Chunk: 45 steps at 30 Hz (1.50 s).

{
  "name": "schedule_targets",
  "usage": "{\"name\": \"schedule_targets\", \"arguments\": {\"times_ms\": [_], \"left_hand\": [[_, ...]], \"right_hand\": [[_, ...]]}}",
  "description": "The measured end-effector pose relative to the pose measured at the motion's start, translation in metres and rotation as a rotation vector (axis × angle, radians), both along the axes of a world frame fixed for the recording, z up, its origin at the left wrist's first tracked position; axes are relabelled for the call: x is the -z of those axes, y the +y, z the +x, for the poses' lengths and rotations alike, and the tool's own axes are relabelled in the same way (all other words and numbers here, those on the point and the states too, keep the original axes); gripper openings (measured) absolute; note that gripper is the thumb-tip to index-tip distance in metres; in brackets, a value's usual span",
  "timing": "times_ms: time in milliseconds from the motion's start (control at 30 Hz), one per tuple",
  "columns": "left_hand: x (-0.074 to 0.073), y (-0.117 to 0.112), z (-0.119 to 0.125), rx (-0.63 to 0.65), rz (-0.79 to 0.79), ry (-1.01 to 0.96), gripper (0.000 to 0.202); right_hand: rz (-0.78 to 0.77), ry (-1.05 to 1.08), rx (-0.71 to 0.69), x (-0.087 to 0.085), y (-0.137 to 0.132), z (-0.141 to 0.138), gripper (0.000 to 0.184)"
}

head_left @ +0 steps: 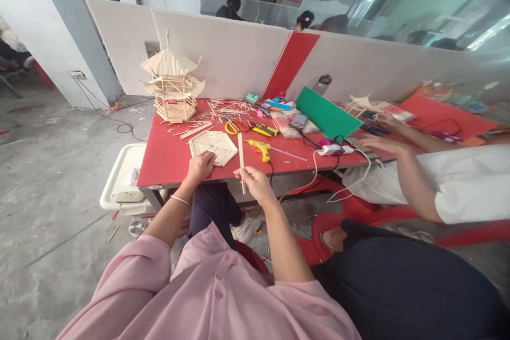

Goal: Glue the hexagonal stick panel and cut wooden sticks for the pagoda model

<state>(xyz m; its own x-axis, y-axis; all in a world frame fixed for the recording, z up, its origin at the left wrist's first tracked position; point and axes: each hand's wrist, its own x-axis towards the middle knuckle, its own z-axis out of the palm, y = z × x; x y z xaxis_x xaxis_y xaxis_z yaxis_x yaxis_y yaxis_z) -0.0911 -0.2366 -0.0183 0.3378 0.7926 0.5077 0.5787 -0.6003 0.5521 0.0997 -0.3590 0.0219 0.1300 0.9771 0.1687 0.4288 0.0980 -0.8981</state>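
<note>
The right hand (257,183), near the middle of the frame, pinches a slim wooden strip (241,151) between thumb and fingers. The strip stands almost upright in the frame, its lower end poking out below the grip, just right of a hexagonal panel (226,150) made of light wooden sticks laid in nested rings. That panel lies flat at the near edge of a red table (163,159), left of the frame's centre. The left hand (202,166), with a pale bracelet (180,200) at its wrist, rests with bunched fingers on the panel's lower left rim; whether it grips the rim or only presses on it, I cannot tell.

Beyond the panel are scissors (236,123) with yellow and red handles, pliers (263,128) in yellow and black, and a scatter of loose sticks (227,109). A yellow glue gun (261,151) lies right of the strip, with a translucent glue stick (292,155) next to it. A tiered wooden pagoda model (169,85) stands at the table's upper left corner. Right of centre, a green board (326,111) leans behind a white power strip (337,150); farther right, a co-worker's hands (384,143) reach over the table.
</note>
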Motion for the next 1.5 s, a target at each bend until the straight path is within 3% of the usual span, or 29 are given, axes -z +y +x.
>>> {"name": "schedule_targets", "arguments": {"times_ms": [100,300,467,600,733,833,900,967,1033,1100,1167,1267,1367,1500], "left_hand": [[-0.001,-0.003,0.000,0.037,0.011,0.124,0.026],[0.002,-0.014,-0.008,-0.064,-0.013,0.185,0.026],[0.007,-0.029,-0.037,-0.135,0.015,0.087,0.023],[0.006,-0.030,-0.073,-0.259,0.033,0.042,0.017],[0.000,-0.021,-0.104,-0.401,0.010,0.024,0.015],[-0.012,-0.022,-0.108,-0.457,-0.020,-0.099,0.013],[-0.022,-0.029,-0.096,-0.500,0.031,-0.366,0.012],[-0.033,-0.035,-0.069,-0.474,-0.024,-0.689,0.014],[-0.042,-0.035,-0.032,-0.293,-0.275,-0.981,0.022],[-0.047,-0.026,0.009,-0.044,-0.538,-1.108,0.029],[-0.048,-0.011,0.044,0.126,-0.702,-1.127,0.033],[-0.044,0.007,0.078,0.236,-0.754,-1.049,0.031],[-0.041,0.013,0.089,0.217,-0.697,-0.886,0.021],[-0.037,0.008,0.089,0.153,-0.554,-0.689,0.009]], "right_hand": [[0.035,-0.065,0.008,0.010,0.019,-0.007,0.038],[0.118,-0.249,0.069,0.024,0.061,-0.019,0.029],[0.173,-0.352,0.013,0.033,0.054,-0.033,0.027],[0.208,-0.376,-0.104,0.038,0.042,-0.061,0.028],[0.231,-0.356,-0.238,0.037,0.047,-0.102,0.028],[0.243,-0.318,-0.303,0.032,0.052,-0.118,0.029],[0.242,-0.208,-0.278,0.027,0.052,-0.111,0.029],[0.225,-0.056,-0.152,0.022,0.052,-0.091,0.029],[0.184,0.043,-0.013,0.016,0.053,-0.061,0.030],[0.136,0.099,0.047,0.011,0.058,-0.029,0.032],[0.084,0.132,0.075,0.009,0.064,-0.005,0.034],[0.010,0.221,0.085,0.013,0.072,0.015,0.037],[0.052,0.223,0.086,0.018,0.076,0.022,0.035],[0.149,0.048,0.079,0.019,0.081,0.028,0.029]]}}
